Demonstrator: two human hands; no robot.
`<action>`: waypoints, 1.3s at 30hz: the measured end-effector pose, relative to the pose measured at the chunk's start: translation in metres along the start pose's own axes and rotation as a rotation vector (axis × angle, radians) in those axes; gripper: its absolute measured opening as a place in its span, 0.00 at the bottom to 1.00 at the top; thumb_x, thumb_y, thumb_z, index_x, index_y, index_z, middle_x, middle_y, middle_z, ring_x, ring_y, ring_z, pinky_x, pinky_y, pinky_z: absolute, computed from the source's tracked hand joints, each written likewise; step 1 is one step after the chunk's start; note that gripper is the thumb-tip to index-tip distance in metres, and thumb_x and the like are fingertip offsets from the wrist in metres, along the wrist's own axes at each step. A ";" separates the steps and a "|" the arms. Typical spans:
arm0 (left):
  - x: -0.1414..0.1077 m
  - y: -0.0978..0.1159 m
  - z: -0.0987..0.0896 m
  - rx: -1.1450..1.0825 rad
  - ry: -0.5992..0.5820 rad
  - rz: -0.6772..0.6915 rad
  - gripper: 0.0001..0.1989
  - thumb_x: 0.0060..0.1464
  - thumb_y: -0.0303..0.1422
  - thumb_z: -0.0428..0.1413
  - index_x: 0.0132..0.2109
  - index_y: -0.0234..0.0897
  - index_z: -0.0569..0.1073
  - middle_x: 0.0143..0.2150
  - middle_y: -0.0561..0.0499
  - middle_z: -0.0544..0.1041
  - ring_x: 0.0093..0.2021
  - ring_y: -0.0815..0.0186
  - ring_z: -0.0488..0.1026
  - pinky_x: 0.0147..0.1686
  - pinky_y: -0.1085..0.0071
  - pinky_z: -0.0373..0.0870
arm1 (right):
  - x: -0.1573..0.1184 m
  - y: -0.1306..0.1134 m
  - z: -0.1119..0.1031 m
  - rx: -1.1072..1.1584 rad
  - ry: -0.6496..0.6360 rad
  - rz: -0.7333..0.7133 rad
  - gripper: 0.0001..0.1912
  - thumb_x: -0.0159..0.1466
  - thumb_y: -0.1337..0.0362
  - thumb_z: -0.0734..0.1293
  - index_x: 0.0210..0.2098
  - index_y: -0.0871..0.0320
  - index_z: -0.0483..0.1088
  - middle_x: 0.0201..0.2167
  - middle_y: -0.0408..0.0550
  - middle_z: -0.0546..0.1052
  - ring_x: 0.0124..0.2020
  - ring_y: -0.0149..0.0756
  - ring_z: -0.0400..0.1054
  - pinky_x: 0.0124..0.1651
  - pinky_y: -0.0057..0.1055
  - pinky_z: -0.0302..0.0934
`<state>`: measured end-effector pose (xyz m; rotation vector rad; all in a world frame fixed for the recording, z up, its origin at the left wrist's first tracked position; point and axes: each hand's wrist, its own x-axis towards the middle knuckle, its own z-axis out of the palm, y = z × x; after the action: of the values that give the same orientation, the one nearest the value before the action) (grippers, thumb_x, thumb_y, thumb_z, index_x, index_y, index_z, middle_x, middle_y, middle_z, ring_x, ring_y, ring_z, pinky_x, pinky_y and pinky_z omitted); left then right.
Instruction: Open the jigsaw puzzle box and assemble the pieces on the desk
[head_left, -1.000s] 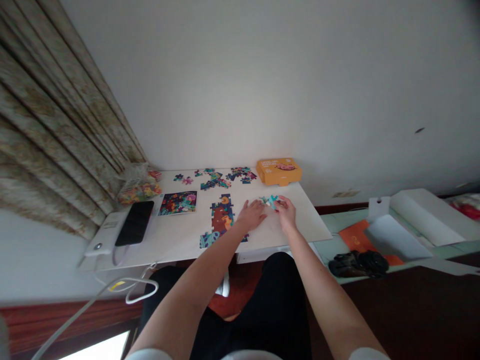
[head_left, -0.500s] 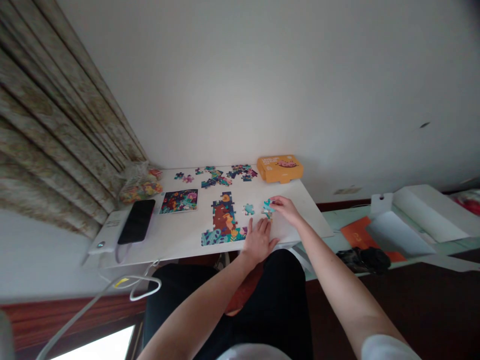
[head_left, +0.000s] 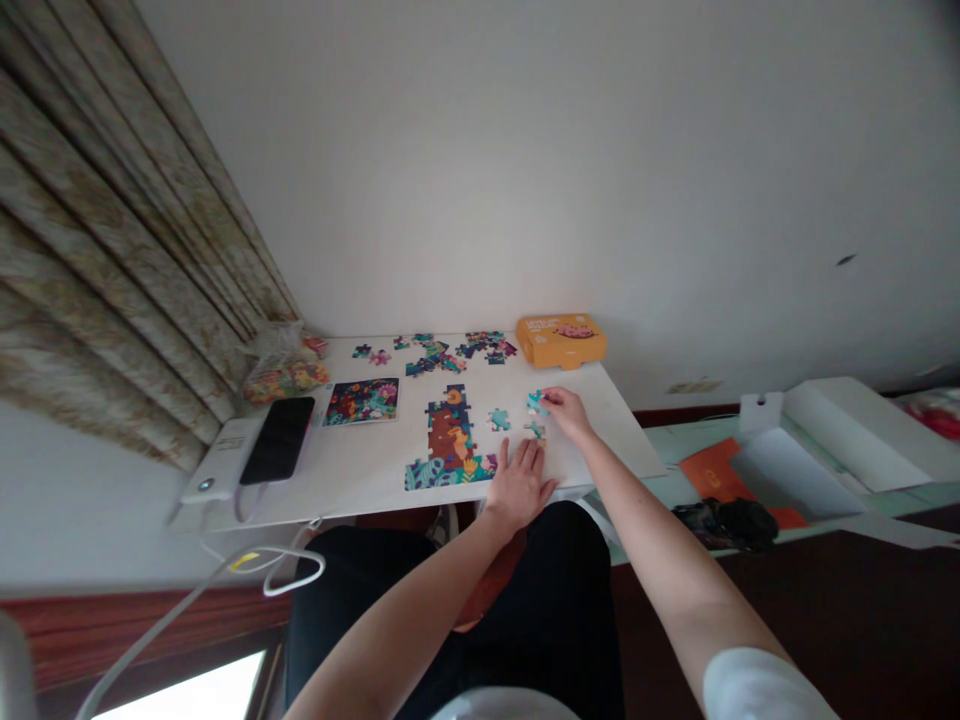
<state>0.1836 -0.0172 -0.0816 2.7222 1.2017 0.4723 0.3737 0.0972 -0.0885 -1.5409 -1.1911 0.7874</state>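
My right hand (head_left: 568, 412) pinches a teal puzzle piece (head_left: 535, 402) at its right edge, above the right part of the white table (head_left: 360, 475). My left hand (head_left: 519, 482) lies flat at the table's front edge with its fingers spread. Just beyond its fingertips is another puzzle piece (head_left: 535, 429), partly teal. A light teal piece (head_left: 499, 420) lies by itself to the left. The joined puzzle section (head_left: 450, 440), with a brown animal and leafy bottom row, is left of my left hand, whose fingers come close to its right end.
Loose puzzle pieces (head_left: 435, 358) lie along the back, beside an orange puzzle box (head_left: 562, 341). On the left are a picture card (head_left: 363, 401), a phone (head_left: 278, 440), a white box (head_left: 214, 465) and a plastic bag (head_left: 285, 370). A cable (head_left: 300, 585) hangs off the front left.
My right hand has moved slightly away from me with the teal piece, so the piece below it shows more. My left hand stays in nearly the same place.
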 end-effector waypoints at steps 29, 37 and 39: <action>-0.060 -0.127 -0.059 0.018 0.018 0.028 0.24 0.68 0.44 0.52 0.65 0.40 0.71 0.66 0.41 0.71 0.67 0.52 0.66 0.71 0.47 0.53 | -0.097 -0.011 0.004 -0.361 -0.373 -0.428 0.16 0.59 0.64 0.76 0.47 0.50 0.78 0.46 0.48 0.83 0.49 0.44 0.76 0.56 0.44 0.67; -0.061 -0.127 -0.060 0.018 0.021 0.027 0.23 0.68 0.44 0.52 0.65 0.42 0.71 0.66 0.42 0.72 0.67 0.53 0.67 0.71 0.48 0.54 | -0.100 -0.014 0.010 -0.353 -0.403 -0.465 0.13 0.59 0.65 0.76 0.44 0.50 0.78 0.43 0.47 0.82 0.47 0.43 0.75 0.54 0.43 0.67; -0.061 -0.127 -0.059 0.022 0.024 0.030 0.23 0.68 0.44 0.52 0.65 0.41 0.71 0.66 0.42 0.72 0.67 0.53 0.67 0.71 0.48 0.54 | -0.100 -0.014 0.010 -0.354 -0.406 -0.466 0.13 0.59 0.65 0.76 0.44 0.50 0.78 0.43 0.47 0.82 0.47 0.43 0.75 0.53 0.42 0.67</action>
<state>0.0367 0.0226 -0.0708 2.7643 1.1800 0.5005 0.3299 0.0060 -0.0860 -1.3212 -1.9891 0.6075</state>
